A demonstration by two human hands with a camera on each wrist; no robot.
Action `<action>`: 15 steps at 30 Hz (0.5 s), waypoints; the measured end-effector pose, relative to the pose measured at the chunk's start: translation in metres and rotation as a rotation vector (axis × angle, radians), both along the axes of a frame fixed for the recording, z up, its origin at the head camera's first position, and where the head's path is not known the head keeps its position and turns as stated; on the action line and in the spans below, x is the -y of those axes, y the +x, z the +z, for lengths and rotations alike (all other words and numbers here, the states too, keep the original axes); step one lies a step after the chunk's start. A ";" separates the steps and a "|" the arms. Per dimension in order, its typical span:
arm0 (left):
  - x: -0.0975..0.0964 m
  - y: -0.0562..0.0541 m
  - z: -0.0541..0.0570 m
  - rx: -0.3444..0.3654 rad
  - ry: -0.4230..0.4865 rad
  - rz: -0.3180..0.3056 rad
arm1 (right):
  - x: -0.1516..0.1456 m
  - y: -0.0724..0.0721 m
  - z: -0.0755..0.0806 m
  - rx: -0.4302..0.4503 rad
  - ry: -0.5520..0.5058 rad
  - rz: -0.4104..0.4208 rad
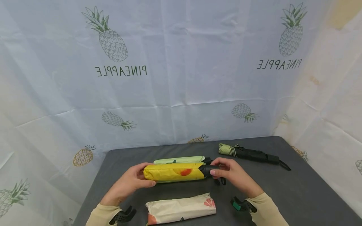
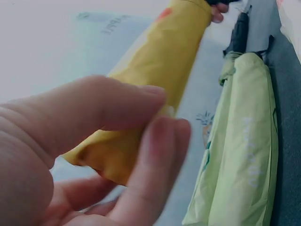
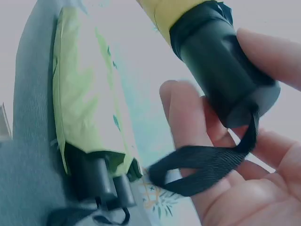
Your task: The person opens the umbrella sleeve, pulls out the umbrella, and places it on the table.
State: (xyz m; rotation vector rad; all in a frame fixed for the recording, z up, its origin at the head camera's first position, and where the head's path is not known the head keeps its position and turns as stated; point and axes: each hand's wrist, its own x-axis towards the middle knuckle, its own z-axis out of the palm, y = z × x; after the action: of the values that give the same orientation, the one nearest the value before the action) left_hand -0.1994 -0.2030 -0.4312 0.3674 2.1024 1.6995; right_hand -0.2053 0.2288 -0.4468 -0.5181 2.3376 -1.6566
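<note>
on the left, the person's left hand [image 1: 131, 182] pinches the cloth end of a folded yellow umbrella [image 1: 172, 172], which is held level above the dark table [image 1: 299, 188]; two pale green umbrellas [image 2: 247, 141] lie side by side below and beyond it, and a cream bundle [image 1: 181, 209] lies nearer the person; at the other end the right hand [image 1: 232, 172] grips its black handle [image 1: 207, 171]; farther right, toward the back, rests a black-and-green umbrella [image 1: 254, 155].
</note>
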 end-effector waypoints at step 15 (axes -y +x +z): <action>-0.011 0.005 0.002 -0.050 0.008 0.053 | 0.007 0.003 0.003 0.112 -0.138 -0.072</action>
State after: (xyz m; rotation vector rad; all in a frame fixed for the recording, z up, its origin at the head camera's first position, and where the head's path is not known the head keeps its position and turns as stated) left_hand -0.1940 -0.1924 -0.4293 0.3631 2.1595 1.7455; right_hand -0.2019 0.2216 -0.4436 -0.3603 2.1984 -1.8382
